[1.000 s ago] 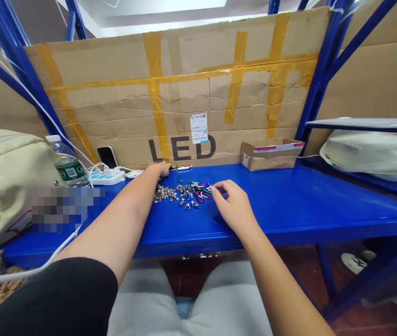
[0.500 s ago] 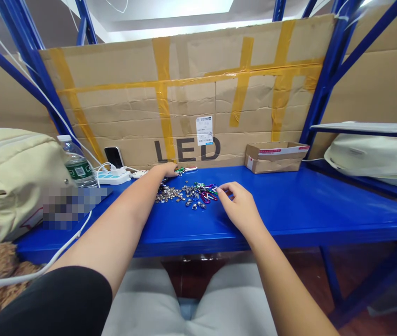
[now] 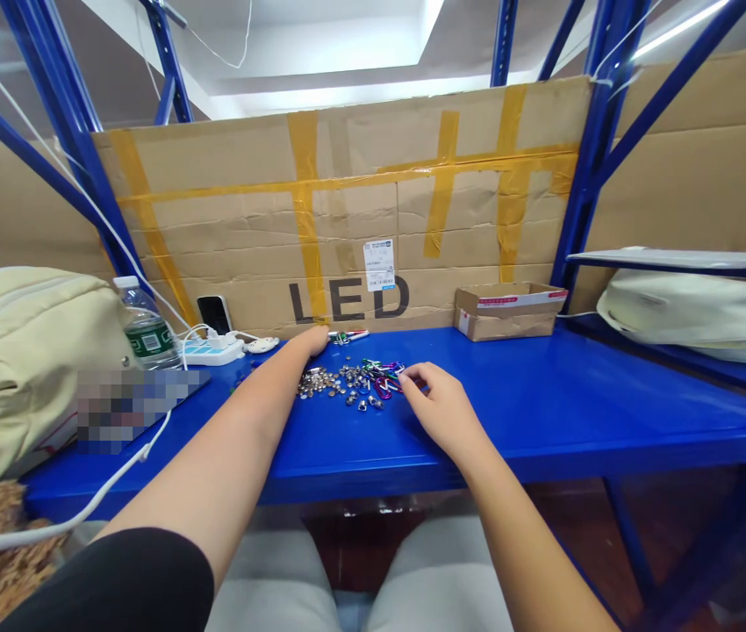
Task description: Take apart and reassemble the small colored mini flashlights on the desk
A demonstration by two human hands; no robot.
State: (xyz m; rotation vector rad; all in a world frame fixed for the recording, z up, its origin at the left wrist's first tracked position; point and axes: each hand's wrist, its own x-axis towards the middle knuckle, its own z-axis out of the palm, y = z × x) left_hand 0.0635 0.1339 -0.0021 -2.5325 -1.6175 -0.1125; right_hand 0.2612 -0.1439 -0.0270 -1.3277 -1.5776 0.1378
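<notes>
My left hand [image 3: 316, 340] reaches to the back of the blue table, close against the cardboard. Its fingers are mostly hidden, so I cannot see what they hold, if anything. Just right of it lie a few slim colored items [image 3: 350, 336], green, white and red. In front of that hand spreads a pile of small round metal pieces [image 3: 320, 382]. Colored carabiners [image 3: 384, 379], purple, green and red, lie jumbled beside small silver metal fittings [image 3: 366, 402]. At their right edge rests my right hand [image 3: 437, 399], fingers loosely curled with a gap at the thumb, fingertips by the carabiners.
A cardboard sheet [image 3: 247, 254] marked LED stands behind the blue table [image 3: 577, 395]. An open cardboard box [image 3: 511, 314] sits back right. Leftward are a power strip [image 3: 213, 351], phone [image 3: 213, 314], water bottle [image 3: 149, 329] and cream bag [image 3: 37, 351]. A white cable [image 3: 116, 478] crosses front left.
The camera has tilted up slightly, so the table sits lower in view. Both hands stay in nearly the same places, the left by the back items and the right by the carabiners.
</notes>
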